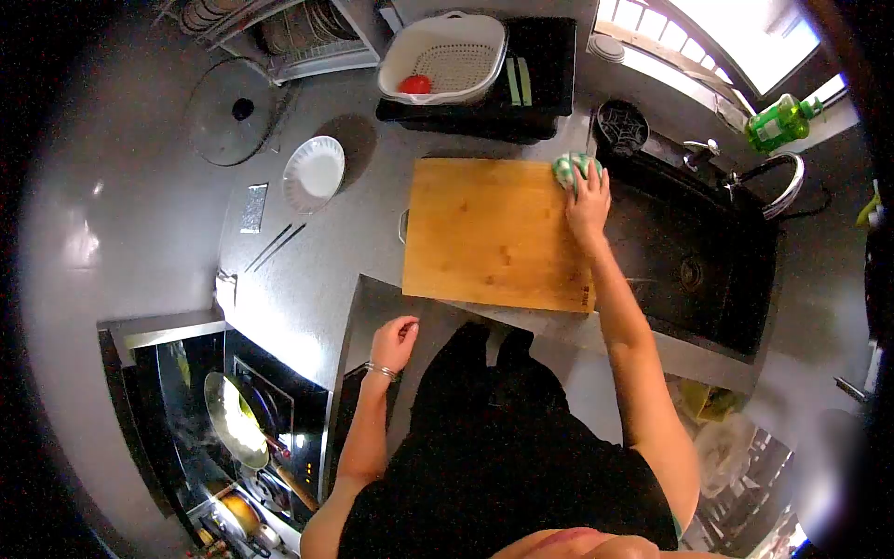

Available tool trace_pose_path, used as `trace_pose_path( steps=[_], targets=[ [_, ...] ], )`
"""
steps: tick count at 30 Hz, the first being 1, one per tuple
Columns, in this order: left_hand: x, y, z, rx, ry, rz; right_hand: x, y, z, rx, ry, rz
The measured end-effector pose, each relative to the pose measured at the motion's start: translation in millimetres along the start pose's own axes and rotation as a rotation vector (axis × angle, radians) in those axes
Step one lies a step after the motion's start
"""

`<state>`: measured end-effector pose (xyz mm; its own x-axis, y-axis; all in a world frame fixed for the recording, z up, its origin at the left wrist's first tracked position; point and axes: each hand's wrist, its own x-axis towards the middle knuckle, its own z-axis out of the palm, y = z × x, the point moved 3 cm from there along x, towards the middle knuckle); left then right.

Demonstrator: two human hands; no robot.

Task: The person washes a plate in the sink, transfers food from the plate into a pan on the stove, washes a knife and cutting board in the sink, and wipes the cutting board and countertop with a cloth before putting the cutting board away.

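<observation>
My right hand (588,205) reaches to the far right corner of a wooden cutting board (494,238), its fingers on a bunched green-and-white dishcloth (570,168). The cloth lies at the board's corner, beside the sink edge, partly covered by my fingers. My left hand (395,343) hangs off the counter's front, near the board's near left corner. Its fingers are curled in, with nothing visible in them, and a bracelet circles the wrist. The board lies flat on the grey counter, its metal handle toward the left.
A dark sink (689,270) with a faucet (787,182) lies right. Behind the board, a white colander (442,56) holds something red. Left are a white bowl (314,174), chopsticks (275,248) and a glass lid (233,112). A pan (228,419) with food sits on the stove.
</observation>
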<state>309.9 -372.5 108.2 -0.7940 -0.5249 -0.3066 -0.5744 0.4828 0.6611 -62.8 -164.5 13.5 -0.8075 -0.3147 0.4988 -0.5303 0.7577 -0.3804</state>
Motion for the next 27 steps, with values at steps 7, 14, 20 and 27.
trace_pose_path(
  steps=[7,14,20,27],
  targets=[
    [20.6,-18.9,-7.8,-0.016,-0.007,0.130,7.4,-10.4,-8.1,-0.272,-0.162,-0.025],
    [63.3,-67.4,22.2,0.276,0.146,0.368,2.5,-128.6,32.5,-0.188,-0.273,0.076],
    [69.5,-61.9,28.2,0.136,0.171,0.382,-1.6,-210.6,72.9,0.028,-0.513,-0.005],
    [62.5,-74.5,23.6,0.001,0.122,0.405,26.6,-179.9,67.3,0.863,-0.852,0.345]
  ],
)
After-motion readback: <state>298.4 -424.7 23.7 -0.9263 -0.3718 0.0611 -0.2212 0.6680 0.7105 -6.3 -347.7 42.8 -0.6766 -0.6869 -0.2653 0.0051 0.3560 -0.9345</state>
